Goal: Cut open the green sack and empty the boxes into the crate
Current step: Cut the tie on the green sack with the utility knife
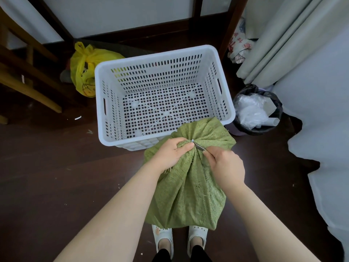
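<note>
A green woven sack stands on the dark wooden floor in front of my feet, its neck bunched and bound by a small white tie. My left hand grips the gathered neck just left of the tie. My right hand holds a thin metal blade whose tip touches the tie. The sack's flared top leans against the near right corner of a white perforated plastic crate, which has nothing inside. The boxes are hidden inside the sack.
A yellow plastic bag lies left of the crate near wooden furniture legs. A black-lined waste bin stands right of the crate. Pale curtains and a white sheet fill the right side.
</note>
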